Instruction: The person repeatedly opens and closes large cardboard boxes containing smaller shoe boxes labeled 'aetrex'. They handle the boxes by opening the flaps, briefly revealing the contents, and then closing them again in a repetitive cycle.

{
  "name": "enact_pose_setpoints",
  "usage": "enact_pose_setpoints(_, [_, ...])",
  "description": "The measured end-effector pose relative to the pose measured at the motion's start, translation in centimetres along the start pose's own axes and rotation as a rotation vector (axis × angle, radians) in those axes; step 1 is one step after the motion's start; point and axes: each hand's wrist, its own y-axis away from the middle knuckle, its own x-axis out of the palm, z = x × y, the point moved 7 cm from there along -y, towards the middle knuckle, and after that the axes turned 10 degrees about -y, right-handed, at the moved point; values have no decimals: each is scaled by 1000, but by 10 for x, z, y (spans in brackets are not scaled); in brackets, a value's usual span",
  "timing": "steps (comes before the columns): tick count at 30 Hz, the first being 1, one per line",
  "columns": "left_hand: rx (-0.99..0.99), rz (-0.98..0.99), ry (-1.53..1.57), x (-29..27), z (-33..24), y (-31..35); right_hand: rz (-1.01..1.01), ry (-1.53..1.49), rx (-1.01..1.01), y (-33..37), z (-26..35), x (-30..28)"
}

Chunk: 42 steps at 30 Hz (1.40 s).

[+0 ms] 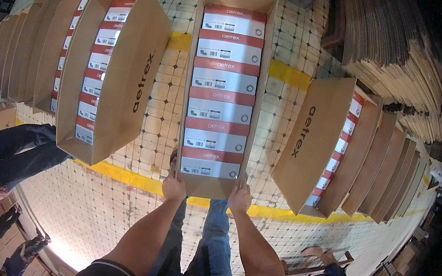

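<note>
A long, open-topped cardboard carton (207, 187) stretches straight out in front of me. Inside it, a single row of several white shoeboxes (217, 111) with red lids runs from the near end to the far end. My left hand (174, 187) grips the carton's near left corner, fingers closed round the edge. At the near right corner my right hand (241, 197) has the same kind of hold. Some fingertips are hidden behind the cardboard. Whether the carton rests on the floor or hangs just above it, I cannot tell.
Left stands another filled carton (128, 82) in a row of several; a similar row starts with a carton (303, 142) on the right. Flattened cardboard (401, 61) is stacked far right. Yellow tape (122, 175) crosses the tiled floor. People stand at lower left and lower right.
</note>
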Motion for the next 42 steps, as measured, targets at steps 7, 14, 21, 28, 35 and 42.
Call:
enact_pose_setpoints(7, [37, -29, -16, -4, -4, 2, 26, 23, 26, 1, 0, 1])
enact_pose_setpoints(14, [-5, 12, -28, 3, 1, -1, 52, 36, 60, -1, -1, 3])
enact_pose_setpoints(21, [21, 107, -144, -15, -3, -2, 40, 118, -4, -2, 10, -4])
enact_pose_setpoints(28, [402, -37, -71, -75, -126, -150, -251, -156, -308, -94, 128, -63])
enact_pose_setpoints(35, [668, 111, -138, -132, -83, -274, -293, -23, -320, -89, 189, -58])
enact_pose_setpoints(42, [592, -82, -332, -238, -6, -296, -33, -225, -546, -29, 254, 29])
